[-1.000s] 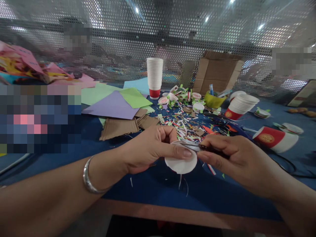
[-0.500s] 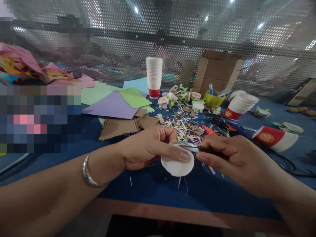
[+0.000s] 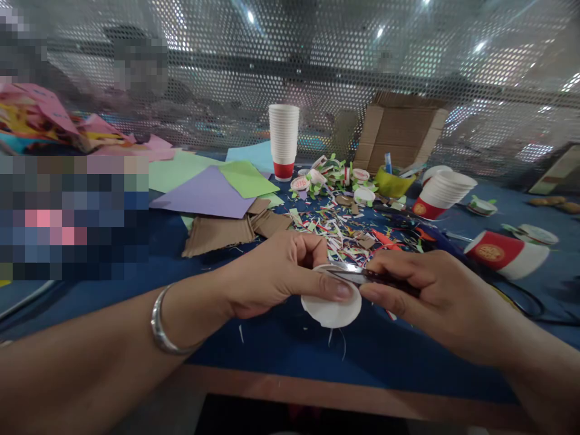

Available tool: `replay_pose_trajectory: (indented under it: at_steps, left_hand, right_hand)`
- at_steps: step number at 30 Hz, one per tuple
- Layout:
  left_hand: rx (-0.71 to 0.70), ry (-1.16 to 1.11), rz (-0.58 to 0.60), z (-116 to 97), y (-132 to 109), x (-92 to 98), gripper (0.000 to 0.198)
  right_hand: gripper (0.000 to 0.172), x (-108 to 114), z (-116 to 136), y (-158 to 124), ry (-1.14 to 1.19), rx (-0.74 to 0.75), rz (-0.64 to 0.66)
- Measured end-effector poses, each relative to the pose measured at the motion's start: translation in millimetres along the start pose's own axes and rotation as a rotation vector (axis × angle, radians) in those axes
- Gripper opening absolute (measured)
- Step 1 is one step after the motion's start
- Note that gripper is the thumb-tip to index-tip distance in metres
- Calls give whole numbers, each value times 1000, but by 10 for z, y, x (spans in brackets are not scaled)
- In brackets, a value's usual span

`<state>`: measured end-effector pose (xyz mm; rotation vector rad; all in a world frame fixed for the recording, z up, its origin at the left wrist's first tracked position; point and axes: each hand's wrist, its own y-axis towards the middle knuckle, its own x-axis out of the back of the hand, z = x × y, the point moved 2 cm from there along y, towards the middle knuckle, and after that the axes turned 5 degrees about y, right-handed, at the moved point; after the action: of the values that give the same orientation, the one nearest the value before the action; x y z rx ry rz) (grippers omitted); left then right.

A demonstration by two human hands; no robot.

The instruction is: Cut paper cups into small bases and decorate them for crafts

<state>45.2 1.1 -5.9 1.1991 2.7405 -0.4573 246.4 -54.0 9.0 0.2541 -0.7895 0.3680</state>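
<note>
My left hand [image 3: 290, 272], with a silver bangle at the wrist, pinches a white round paper cup bottom [image 3: 333, 311] between thumb and fingers. The thumb lies flat across its upper face. From the right, my right hand [image 3: 417, 290] is closed around a pair of small scissors [image 3: 353, 273] with silver blades. The blades lie along the far rim of the cup bottom, close to my left thumb. My right fingers cover most of the dark handles. Both hands are held above the blue tabletop near its front edge.
Paper scraps [image 3: 335, 232] litter the table beyond my hands. A cup stack [image 3: 284, 142] stands behind them, near small cut-cup pieces with green paper. Purple paper [image 3: 208, 193] and cardboard [image 3: 220, 234] lie left. At right are tilted cups [image 3: 444, 190], a red-and-white cup [image 3: 505, 254] and a yellow holder [image 3: 394, 181].
The cup bottom and my left hand have shifted slightly right and down. The scissor blades sit closer along its far rim. My right hand has barely moved.
</note>
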Motion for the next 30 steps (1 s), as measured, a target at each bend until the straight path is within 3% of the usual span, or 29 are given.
replay_pose_trajectory:
  at_steps: [14, 30]
  left_hand:
    - [132, -83, 47, 0, -3, -27, 52]
    - [116, -33, 105, 24, -4, -16, 53]
  right_hand:
    - [37, 14, 2, 3, 24, -4, 1]
    - [36, 20, 36, -12, 73, 19, 29]
